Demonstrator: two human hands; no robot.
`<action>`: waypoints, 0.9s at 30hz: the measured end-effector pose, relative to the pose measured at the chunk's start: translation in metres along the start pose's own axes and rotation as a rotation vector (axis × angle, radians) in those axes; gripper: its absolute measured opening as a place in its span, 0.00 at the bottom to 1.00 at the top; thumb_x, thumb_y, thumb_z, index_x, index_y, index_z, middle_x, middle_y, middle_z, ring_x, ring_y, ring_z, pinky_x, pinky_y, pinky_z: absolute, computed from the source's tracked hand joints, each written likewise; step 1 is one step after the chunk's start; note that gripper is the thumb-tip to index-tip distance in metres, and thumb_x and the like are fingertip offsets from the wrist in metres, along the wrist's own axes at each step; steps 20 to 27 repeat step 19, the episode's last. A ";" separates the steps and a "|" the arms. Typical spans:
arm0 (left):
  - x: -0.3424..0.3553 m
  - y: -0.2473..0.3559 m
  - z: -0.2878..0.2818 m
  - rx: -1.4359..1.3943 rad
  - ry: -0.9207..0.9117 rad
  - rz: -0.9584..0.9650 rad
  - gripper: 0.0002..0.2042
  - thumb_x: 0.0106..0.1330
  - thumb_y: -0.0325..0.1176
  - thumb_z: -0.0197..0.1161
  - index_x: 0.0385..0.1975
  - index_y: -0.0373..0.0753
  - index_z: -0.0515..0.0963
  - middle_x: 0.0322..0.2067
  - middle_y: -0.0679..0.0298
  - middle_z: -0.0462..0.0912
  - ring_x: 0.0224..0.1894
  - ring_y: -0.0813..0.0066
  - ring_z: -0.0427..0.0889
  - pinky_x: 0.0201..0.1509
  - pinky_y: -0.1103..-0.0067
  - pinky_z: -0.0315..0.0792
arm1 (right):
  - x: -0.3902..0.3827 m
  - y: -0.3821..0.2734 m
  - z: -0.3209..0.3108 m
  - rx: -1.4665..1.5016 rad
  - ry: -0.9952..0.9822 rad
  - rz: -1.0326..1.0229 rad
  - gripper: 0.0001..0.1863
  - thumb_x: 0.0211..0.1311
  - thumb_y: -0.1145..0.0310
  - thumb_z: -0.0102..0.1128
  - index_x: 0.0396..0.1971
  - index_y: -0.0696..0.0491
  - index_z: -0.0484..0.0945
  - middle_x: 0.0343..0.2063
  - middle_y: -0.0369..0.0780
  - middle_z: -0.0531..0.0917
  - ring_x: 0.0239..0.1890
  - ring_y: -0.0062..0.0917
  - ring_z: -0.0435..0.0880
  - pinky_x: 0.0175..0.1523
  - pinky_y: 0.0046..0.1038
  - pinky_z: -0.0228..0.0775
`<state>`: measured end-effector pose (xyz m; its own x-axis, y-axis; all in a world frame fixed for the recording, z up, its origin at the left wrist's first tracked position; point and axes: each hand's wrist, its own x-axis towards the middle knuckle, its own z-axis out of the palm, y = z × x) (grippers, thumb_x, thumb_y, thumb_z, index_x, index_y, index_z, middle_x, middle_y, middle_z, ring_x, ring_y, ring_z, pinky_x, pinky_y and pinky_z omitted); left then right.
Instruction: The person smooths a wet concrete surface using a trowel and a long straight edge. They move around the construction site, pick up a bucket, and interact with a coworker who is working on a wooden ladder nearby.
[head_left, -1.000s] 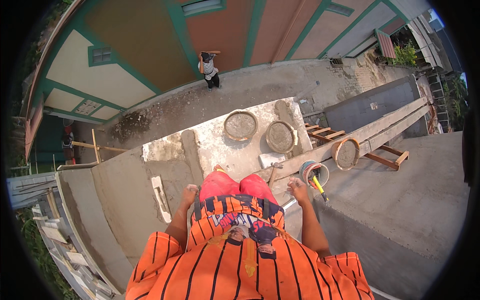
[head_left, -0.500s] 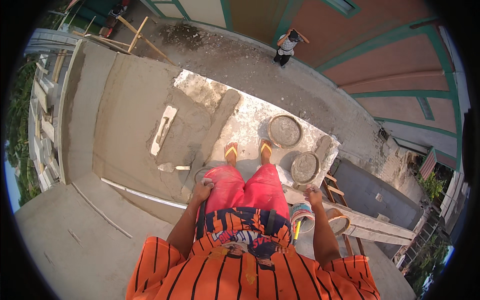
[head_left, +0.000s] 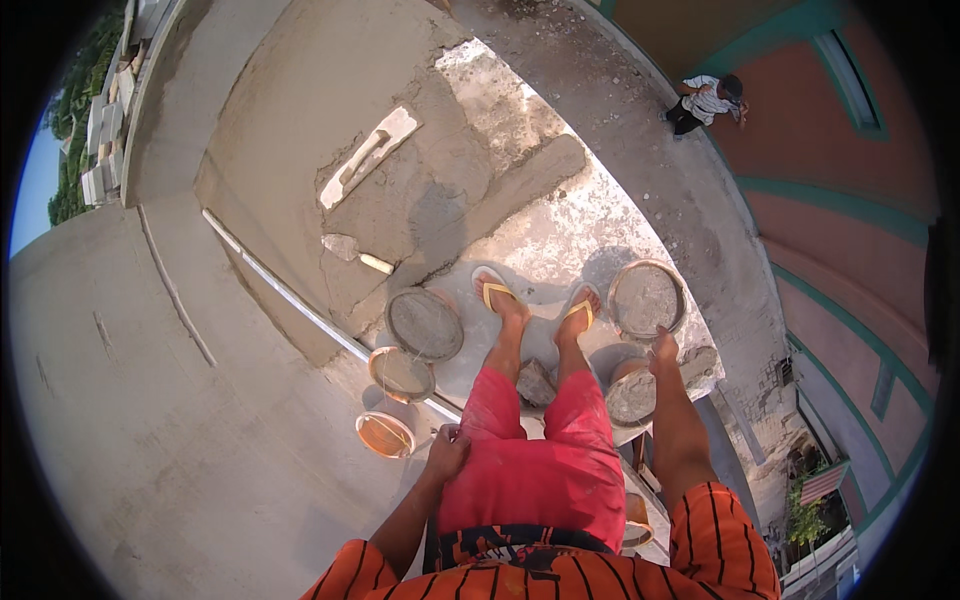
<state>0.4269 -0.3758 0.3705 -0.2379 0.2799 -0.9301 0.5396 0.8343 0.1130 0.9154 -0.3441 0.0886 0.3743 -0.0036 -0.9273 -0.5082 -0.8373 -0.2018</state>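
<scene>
My left hand [head_left: 447, 452] is beside my red shorts [head_left: 530, 480], its fingers curled closed on the cloth at the leg. My right hand [head_left: 663, 350] reaches out with loosely extended fingers and holds nothing visible. In the picture its fingertips overlap the near rim of a round bucket of grey mortar [head_left: 648, 300]; contact cannot be made out. A second mortar bucket [head_left: 632, 393] is just below it. Ahead on the left, a long pale float [head_left: 368, 158] and a trowel [head_left: 357, 254] with a light handle lie on wet mortar.
By my left foot are a mortar-filled bucket [head_left: 425, 324], another one [head_left: 402, 374] and an orange bucket [head_left: 386, 434]. A long straightedge [head_left: 290, 290] lies along the mortar's edge. The slab's edge [head_left: 640, 220] drops to a lower alley, where a person [head_left: 708, 103] stands. A dark block [head_left: 537, 382] is between my legs.
My view has turned and tipped, bringing buckets at the left into sight. My right hand has swung forward toward the mortar bucket; my left stays by the shorts. Float and trowel still lie there.
</scene>
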 end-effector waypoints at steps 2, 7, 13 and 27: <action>0.027 -0.010 -0.002 -0.033 0.107 0.054 0.29 0.59 0.40 0.63 0.56 0.29 0.65 0.54 0.39 0.71 0.58 0.48 0.71 0.60 0.66 0.66 | 0.006 -0.011 0.011 -0.134 -0.099 -0.024 0.36 0.60 0.51 0.55 0.66 0.49 0.59 0.63 0.43 0.65 0.65 0.34 0.61 0.66 0.37 0.49; 0.140 -0.019 -0.041 0.190 0.491 0.169 0.33 0.52 0.35 0.66 0.58 0.31 0.62 0.53 0.42 0.69 0.58 0.44 0.66 0.63 0.63 0.60 | -0.002 -0.042 0.050 0.224 0.079 -0.121 0.22 0.67 0.52 0.46 0.52 0.51 0.68 0.48 0.39 0.74 0.43 0.28 0.72 0.59 0.36 0.58; 0.223 -0.031 -0.088 0.547 0.465 0.377 0.27 0.53 0.40 0.64 0.53 0.37 0.70 0.54 0.45 0.72 0.59 0.47 0.68 0.62 0.62 0.63 | -0.062 -0.060 0.085 0.181 0.128 -0.184 0.13 0.66 0.55 0.49 0.39 0.49 0.68 0.25 0.32 0.66 0.16 0.20 0.54 0.40 0.32 0.64; 0.227 -0.057 -0.075 0.372 0.093 0.136 0.17 0.53 0.43 0.59 0.37 0.38 0.79 0.33 0.46 0.82 0.42 0.48 0.81 0.50 0.61 0.74 | -0.141 -0.071 0.148 0.077 0.056 -0.191 0.13 0.65 0.55 0.52 0.35 0.49 0.66 0.25 0.32 0.64 0.15 0.20 0.55 0.38 0.32 0.64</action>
